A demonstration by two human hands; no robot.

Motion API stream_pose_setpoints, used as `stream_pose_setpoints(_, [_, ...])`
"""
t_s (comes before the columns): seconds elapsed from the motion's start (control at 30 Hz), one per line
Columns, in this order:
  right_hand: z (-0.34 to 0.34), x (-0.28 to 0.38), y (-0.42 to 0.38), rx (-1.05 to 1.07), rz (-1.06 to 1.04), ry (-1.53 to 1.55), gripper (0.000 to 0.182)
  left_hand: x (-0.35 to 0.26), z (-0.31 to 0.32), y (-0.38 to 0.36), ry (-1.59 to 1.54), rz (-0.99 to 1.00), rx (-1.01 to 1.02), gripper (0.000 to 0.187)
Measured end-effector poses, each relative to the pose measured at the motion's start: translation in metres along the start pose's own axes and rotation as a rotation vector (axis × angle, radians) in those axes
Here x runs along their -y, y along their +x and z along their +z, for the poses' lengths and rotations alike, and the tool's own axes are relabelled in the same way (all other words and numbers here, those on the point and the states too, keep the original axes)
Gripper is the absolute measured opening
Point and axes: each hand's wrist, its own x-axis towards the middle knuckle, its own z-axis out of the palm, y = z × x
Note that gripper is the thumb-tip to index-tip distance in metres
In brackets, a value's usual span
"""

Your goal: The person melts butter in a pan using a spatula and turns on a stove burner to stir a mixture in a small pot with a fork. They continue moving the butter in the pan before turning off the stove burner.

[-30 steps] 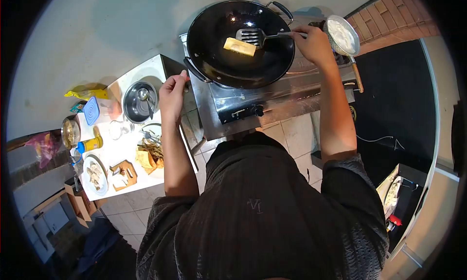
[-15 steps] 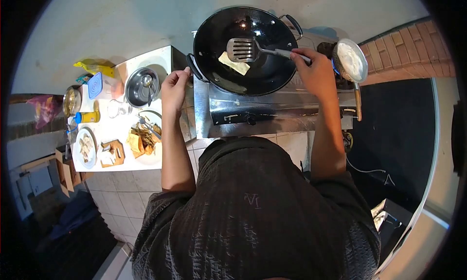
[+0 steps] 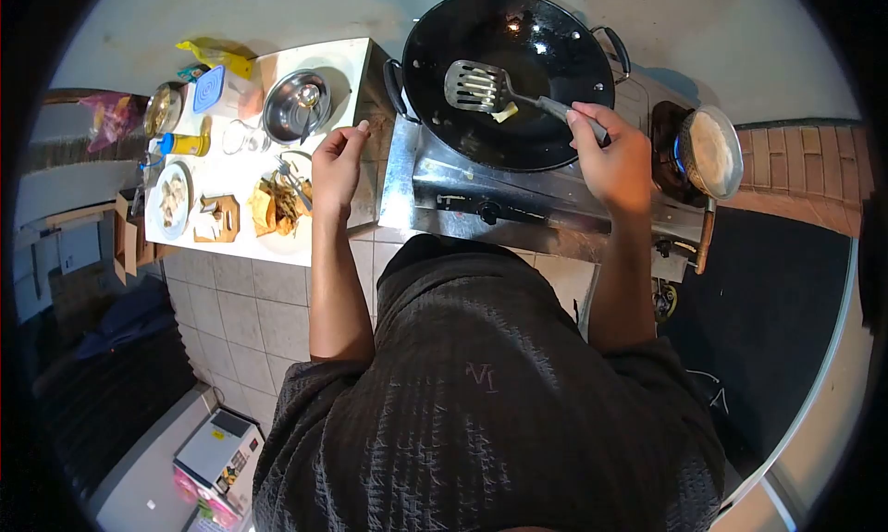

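Observation:
A slotted metal spatula [image 3: 478, 87] lies low over the black wok [image 3: 546, 148], its handle held in my right hand [image 3: 613, 153]. Under and beside the spatula's head a pale flat piece of food [image 3: 505, 113] shows in part; the rest is hidden. My left hand [image 3: 339, 162] is raised left of the wok, near its side handle but apart from it. Its fingers are pressed together, and whether anything is between them is too small to tell. The wok rests on a metal stove [image 3: 444, 191].
Right of the wok, a small pan [image 3: 715, 150] with pale contents sits over a blue flame, its wooden handle pointing toward me. The white table [image 3: 277, 247] at left holds a steel bowl [image 3: 281, 113], a yellow bottle [image 3: 188, 144], plates of food and a blue-lidded container [image 3: 210, 89].
The view has shifted, so the stove and table sit differently in it. The spatula now covers more of the food piece. My left hand is still raised, fingers together.

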Motion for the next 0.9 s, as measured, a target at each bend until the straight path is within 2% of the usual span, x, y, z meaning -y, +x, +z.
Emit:
stream_pose_setpoints(0.07, [0.001, 0.002, 0.000, 0.014, -0.014, -0.050, 0.021, 0.001, -0.003, -0.001, -0.009, -0.005, -0.008, 0.020])
stream_pose_setpoints(0.13, [0.002, 0.004, -0.002, -0.071, -0.155, -0.217, 0.019, 0.000, -0.006, 0.002, -0.005, -0.011, -0.003, 0.022])
stream_pose_setpoints(0.23, [0.004, 0.009, -0.003, -0.137, -0.183, -0.339, 0.019, -0.004, -0.009, 0.007, -0.010, -0.012, 0.017, 0.024])
stream_pose_setpoints(0.37, [0.001, 0.015, -0.006, -0.179, -0.105, -0.281, 0.020, -0.011, -0.012, 0.012, -0.023, -0.005, 0.071, 0.024])
stream_pose_setpoints(0.43, [0.000, 0.010, -0.005, -0.242, 0.051, -0.092, 0.021, -0.010, -0.013, 0.014, -0.030, 0.007, 0.090, 0.023])
stream_pose_setpoints(0.5, [0.001, 0.009, -0.005, -0.297, 0.058, -0.028, 0.021, -0.009, -0.014, 0.018, -0.043, 0.016, 0.122, 0.023])
stream_pose_setpoints(0.57, [0.003, 0.004, -0.008, -0.390, 0.229, 0.472, 0.020, -0.008, -0.014, 0.024, -0.031, -0.001, 0.142, 0.023])
stream_pose_setpoints(0.6, [0.005, 0.001, -0.010, -0.406, 0.233, 0.464, 0.020, -0.009, -0.013, 0.026, -0.015, -0.018, 0.153, 0.024])
stream_pose_setpoints(0.67, [0.009, -0.006, -0.014, -0.481, 0.347, 0.699, 0.019, -0.010, -0.009, 0.031, -0.023, 0.011, 0.181, 0.024])
stream_pose_setpoints(0.83, [0.021, -0.004, -0.028, -0.525, 0.403, 0.736, 0.018, -0.019, 0.001, 0.043, -0.062, -0.008, 0.218, 0.031])
stream_pose_setpoints(0.9, [0.025, 0.006, -0.032, -0.525, 0.291, 0.591, 0.019, -0.023, 0.004, 0.046, -0.044, -0.025, 0.221, 0.033])
